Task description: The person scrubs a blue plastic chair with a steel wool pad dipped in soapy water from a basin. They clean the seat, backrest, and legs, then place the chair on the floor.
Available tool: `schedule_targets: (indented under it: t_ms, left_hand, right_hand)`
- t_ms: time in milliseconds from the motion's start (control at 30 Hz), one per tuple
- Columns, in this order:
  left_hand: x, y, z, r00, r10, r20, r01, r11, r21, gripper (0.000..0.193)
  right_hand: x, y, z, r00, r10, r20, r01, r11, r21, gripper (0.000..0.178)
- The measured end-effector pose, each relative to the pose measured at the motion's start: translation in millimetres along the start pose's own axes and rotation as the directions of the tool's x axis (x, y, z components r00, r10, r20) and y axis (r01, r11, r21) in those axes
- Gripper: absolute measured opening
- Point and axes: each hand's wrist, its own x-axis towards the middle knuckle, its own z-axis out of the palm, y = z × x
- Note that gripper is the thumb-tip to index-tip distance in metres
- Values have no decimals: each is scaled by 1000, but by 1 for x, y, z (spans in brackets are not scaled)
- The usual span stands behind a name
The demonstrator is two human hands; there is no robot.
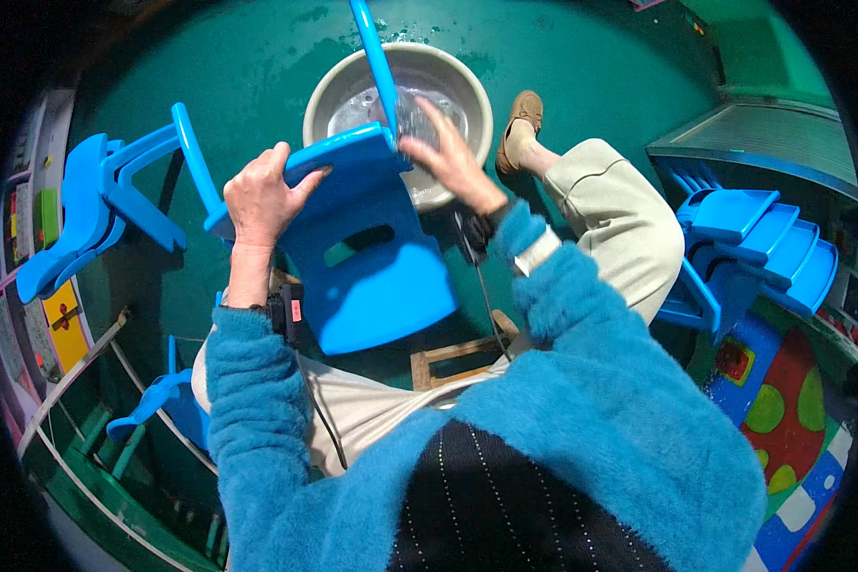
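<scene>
A small blue plastic chair [381,286] is tipped in front of me, its panel with a hand slot toward my lap and a leg pointing away over the basin. My left hand [262,198] is closed on the chair's upper left edge, thumb on the near face. At the opposite corner, beside the base of that leg, my right hand [451,160] is smeared by motion. Whether it holds anything is hard to make out; something greyish shows between its fingers. Beyond the chair, a round beige basin [481,105] holds clear water.
More blue chairs stand at the left [86,219], and a stack of them [748,229] is at the right. A low wooden stool [439,367] is beneath me. A white-railed rack [76,372] is at lower left. The green floor [238,67] has wet patches.
</scene>
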Motion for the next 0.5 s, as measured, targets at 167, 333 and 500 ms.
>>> schedule_targets:
  t_ms: [167, 333, 500]
  left_hand:
    - [0, 0, 0, 998, 4, -65, -6, 999, -35, 51]
    - [3, -2, -2, 1000, -8, -11, 8, 1000, -12, 51]
    - [4, -1, 0, 999, 5, -54, -7, 1000, -30, 51]
  right_hand:
    - [12, -12, -2, 998, 70, 2, -70, 998, 5, 77]
    - [27, -9, -1, 999, -28, -46, 27, 999, -19, 70]
    - [11, -16, 8, 995, -63, -83, 54, 992, -115, 72]
